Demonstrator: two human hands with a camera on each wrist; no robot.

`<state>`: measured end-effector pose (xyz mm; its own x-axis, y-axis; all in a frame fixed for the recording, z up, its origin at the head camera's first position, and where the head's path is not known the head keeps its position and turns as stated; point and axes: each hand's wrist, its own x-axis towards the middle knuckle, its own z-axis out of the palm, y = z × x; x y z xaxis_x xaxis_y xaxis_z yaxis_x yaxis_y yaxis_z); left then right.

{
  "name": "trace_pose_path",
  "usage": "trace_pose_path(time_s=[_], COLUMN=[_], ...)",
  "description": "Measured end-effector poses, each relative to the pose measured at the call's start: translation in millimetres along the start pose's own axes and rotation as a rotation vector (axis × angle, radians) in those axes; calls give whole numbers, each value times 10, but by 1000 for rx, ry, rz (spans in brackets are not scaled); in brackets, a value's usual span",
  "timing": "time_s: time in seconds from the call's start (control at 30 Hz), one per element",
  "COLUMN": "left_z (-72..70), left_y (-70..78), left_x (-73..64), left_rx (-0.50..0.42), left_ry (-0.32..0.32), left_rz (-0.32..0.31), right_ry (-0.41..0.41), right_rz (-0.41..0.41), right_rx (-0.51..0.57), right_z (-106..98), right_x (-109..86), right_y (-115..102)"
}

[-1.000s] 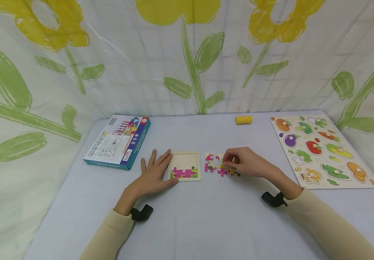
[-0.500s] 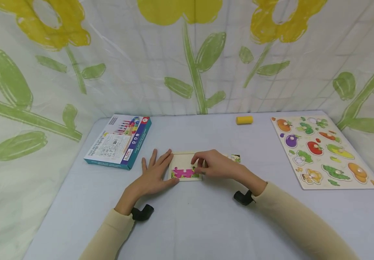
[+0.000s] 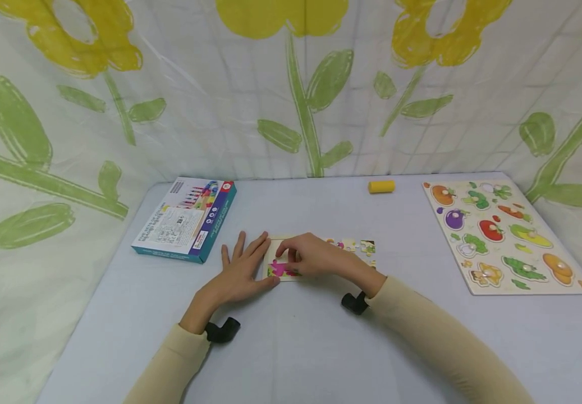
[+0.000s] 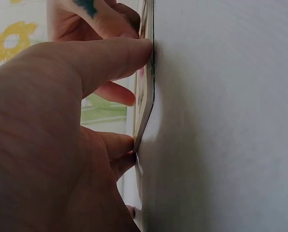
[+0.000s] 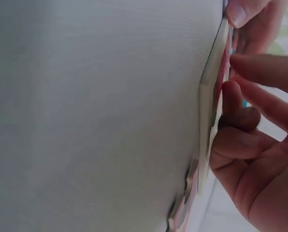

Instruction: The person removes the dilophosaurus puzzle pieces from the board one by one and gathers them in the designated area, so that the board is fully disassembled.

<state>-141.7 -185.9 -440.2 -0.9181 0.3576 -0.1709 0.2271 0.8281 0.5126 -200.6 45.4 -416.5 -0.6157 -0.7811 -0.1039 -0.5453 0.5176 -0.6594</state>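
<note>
In the head view a shallow wooden puzzle frame (image 3: pixel 265 275) lies flat, with pink and green jigsaw pieces (image 3: pixel 277 269) along its near side. My left hand (image 3: pixel 242 275) spreads its fingers at the frame's left side. Its thumb (image 4: pixel 119 55) presses the near edge in the left wrist view. Over the frame, my right hand (image 3: pixel 311 255) has curled fingers and pinches a puzzle piece that its fingertips mostly hide. The right wrist view shows those fingertips (image 5: pixel 233 89) right at the pink surface (image 5: pixel 223 72) inside the frame.
Several loose jigsaw pieces (image 3: pixel 349 245) lie right of the frame, partly behind the right hand. A printed box (image 3: pixel 184 219) stands back left, and a yellow cylinder (image 3: pixel 381 186) lies at the back. A vegetable knob-puzzle board (image 3: pixel 508 235) occupies the right side.
My right hand has moved left from the loose pieces to over the wooden frame, reaching further across it in the last half second. The left hand has stayed at the frame's left side.
</note>
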Motion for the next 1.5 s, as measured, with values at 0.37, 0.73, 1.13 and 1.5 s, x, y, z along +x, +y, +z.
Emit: trace_pose_path(time_s=[0.37, 0.73, 1.13, 1.5], left_z=[-2, 1, 3, 6], left_y=[2, -2, -6, -10], left_x=[-8, -5, -4, 12], left_rx=[7, 7, 10, 11], left_ry=[-4, -2, 0, -5], left_rz=[2, 4, 6, 7], right_ry=[-66, -56, -46, 23], right_rz=[10, 37, 60, 29], right_rx=[-49, 1, 16, 59], right_z=[-13, 15, 35, 50], right_x=[41, 57, 65, 50], right_y=[-24, 2, -9, -9])
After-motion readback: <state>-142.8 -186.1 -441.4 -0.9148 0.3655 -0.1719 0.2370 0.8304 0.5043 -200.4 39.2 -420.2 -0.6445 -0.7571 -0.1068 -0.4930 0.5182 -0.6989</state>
